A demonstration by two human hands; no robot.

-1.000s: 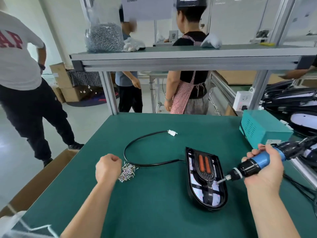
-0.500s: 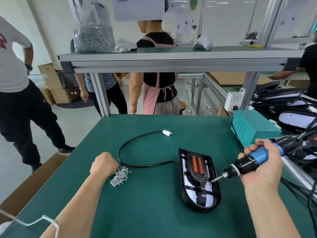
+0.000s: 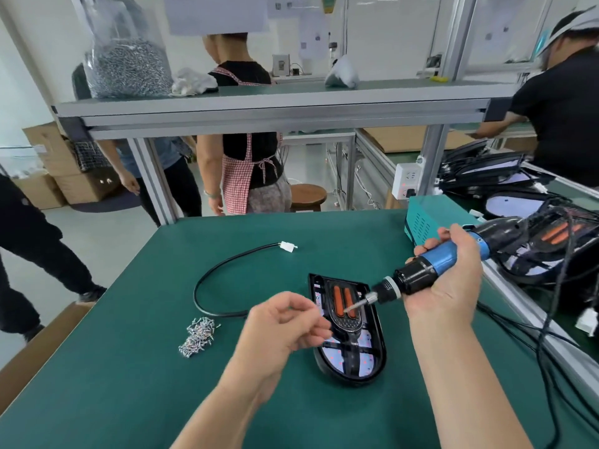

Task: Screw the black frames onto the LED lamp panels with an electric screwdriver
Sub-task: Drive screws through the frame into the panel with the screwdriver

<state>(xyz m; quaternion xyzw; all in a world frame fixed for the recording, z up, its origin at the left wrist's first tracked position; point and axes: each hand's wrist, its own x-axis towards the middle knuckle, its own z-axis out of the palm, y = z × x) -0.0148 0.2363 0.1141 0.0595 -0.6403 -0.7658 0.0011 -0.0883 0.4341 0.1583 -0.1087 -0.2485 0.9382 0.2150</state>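
Note:
A D-shaped LED lamp panel with a black frame and two orange strips lies on the green table. My right hand grips the blue and black electric screwdriver; its bit points left and down over the orange strips. My left hand hovers at the panel's left edge, fingertips pinched near the bit on what looks like a small screw. A pile of loose screws lies to the left. The panel's black cable loops to a white connector.
A teal power box and stacked lamp panels stand at the right, with cords trailing off the table edge. A metal shelf overhead holds a bag of screws. People stand beyond the table. A cardboard box sits low left.
My left hand left the screw pile and moved right to the panel, fingers pinched. The screwdriver's bit swung left over the orange strips. The camera tilted and moved closer.

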